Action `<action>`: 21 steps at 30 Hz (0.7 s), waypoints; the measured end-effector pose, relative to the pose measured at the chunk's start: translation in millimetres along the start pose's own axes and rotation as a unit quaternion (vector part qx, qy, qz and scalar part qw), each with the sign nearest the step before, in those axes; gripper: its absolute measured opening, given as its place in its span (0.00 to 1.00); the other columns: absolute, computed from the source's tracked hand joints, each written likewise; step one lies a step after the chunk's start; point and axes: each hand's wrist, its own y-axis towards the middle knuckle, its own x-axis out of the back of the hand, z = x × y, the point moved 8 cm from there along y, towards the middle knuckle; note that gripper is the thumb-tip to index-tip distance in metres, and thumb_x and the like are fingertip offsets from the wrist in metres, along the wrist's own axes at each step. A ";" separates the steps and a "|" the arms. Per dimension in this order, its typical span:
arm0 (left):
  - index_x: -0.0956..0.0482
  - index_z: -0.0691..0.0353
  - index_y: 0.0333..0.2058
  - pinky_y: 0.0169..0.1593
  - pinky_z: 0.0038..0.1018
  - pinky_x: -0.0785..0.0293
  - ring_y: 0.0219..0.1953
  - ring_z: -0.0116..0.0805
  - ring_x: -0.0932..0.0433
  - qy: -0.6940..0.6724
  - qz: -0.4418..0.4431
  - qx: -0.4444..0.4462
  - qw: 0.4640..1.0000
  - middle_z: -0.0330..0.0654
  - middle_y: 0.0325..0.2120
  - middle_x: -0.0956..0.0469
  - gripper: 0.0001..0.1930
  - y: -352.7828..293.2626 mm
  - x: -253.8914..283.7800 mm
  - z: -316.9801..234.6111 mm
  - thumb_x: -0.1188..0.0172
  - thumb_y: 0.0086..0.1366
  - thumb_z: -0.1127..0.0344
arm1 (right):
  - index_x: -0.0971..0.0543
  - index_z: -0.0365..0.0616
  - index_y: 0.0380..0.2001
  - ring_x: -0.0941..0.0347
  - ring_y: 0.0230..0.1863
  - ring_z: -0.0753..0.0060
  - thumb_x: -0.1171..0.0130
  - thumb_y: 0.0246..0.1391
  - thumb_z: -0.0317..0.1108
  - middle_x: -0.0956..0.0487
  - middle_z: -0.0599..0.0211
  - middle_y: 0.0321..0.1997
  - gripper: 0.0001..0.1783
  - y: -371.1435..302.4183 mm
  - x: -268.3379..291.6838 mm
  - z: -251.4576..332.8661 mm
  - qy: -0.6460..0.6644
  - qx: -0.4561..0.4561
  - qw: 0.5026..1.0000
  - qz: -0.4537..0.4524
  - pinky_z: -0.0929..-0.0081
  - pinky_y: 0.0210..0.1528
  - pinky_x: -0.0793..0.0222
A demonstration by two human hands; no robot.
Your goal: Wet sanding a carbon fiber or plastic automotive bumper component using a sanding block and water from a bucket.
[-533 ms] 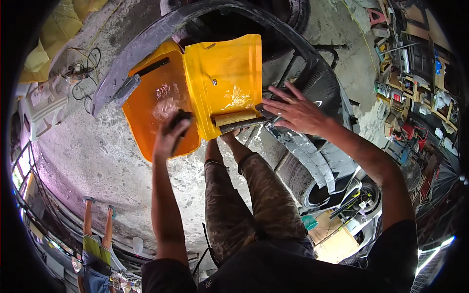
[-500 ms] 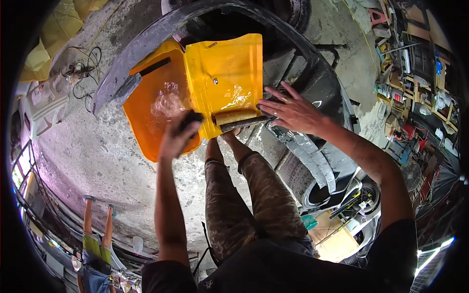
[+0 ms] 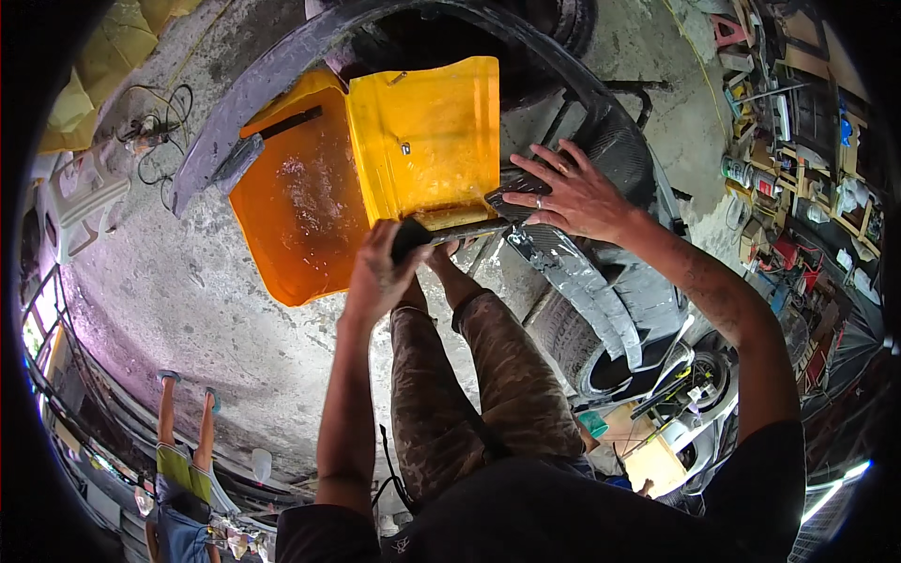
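Note:
My left hand (image 3: 377,280) is closed around a small black block (image 3: 409,240), perhaps a sanding block. It is beside the near edge of a yellow plastic container (image 3: 432,131), at the end of a dark bar-like edge. My right hand (image 3: 587,195) lies with fingers spread on a black, carbon-patterned piece (image 3: 514,195) of a large car bumper (image 3: 615,150). The container's left part is orange inside and seems to hold water (image 3: 305,202); its right part is a bright yellow panel with a small metal fitting (image 3: 405,148).
The bumper's grey rim (image 3: 239,98) arches behind the container. A tyre (image 3: 572,342) lies at the near right, below a scraped grey strip (image 3: 587,300). Cluttered shelves (image 3: 798,178) line the right. A white plastic chair (image 3: 89,206) and another person's legs (image 3: 188,422) are at left.
My left hand has moved right with the black block, from over the orange part to the bar-like edge. My right hand has shifted slightly, its fingers spread wider.

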 end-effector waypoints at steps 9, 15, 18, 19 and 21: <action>0.24 0.65 0.45 0.41 0.26 0.24 0.34 0.28 0.21 -0.117 -0.067 0.115 0.984 0.43 0.33 0.18 0.15 -21.0 5.7 33.1 0.32 0.64 0.64 | 0.17 0.46 0.44 0.17 0.37 0.55 0.36 0.57 0.55 0.16 0.56 0.31 0.24 48.7 1.3 -9.1 0.221 -0.043 0.971 0.075 0.56 0.51 0.26; 0.25 0.65 0.48 0.43 0.26 0.24 0.37 0.29 0.20 -0.141 -0.116 0.124 0.975 0.43 0.36 0.17 0.17 -34.5 -32.7 29.6 0.32 0.64 0.64 | 0.16 0.42 0.35 0.18 0.35 0.52 0.28 0.46 0.56 0.16 0.56 0.29 0.26 83.4 -18.0 -23.2 0.276 -0.066 0.946 0.154 0.59 0.42 0.25; 0.25 0.65 0.49 0.44 0.26 0.24 0.38 0.30 0.20 -0.180 -0.142 0.117 0.966 0.44 0.38 0.17 0.18 -44.8 -42.6 23.6 0.32 0.64 0.64 | 0.16 0.39 0.26 0.19 0.27 0.58 0.29 0.46 0.56 0.18 0.59 0.23 0.27 82.0 -10.0 -16.8 0.237 -0.066 0.960 0.137 0.63 0.35 0.25; 0.25 0.65 0.49 0.44 0.26 0.24 0.38 0.30 0.20 -0.182 -0.146 0.118 0.965 0.44 0.38 0.17 0.18 -46.6 -43.7 22.6 0.32 0.64 0.64 | 0.16 0.38 0.24 0.20 0.26 0.57 0.30 0.46 0.59 0.19 0.59 0.21 0.29 81.8 -9.4 -18.2 0.217 -0.065 0.968 0.110 0.62 0.35 0.26; 0.26 0.65 0.51 0.45 0.26 0.25 0.39 0.31 0.20 -0.186 -0.126 0.112 0.968 0.44 0.39 0.18 0.20 -47.3 -50.7 19.7 0.32 0.64 0.64 | 0.16 0.38 0.22 0.20 0.25 0.56 0.31 0.46 0.62 0.20 0.58 0.19 0.31 79.2 -14.3 -18.6 0.194 -0.061 0.975 0.085 0.61 0.34 0.26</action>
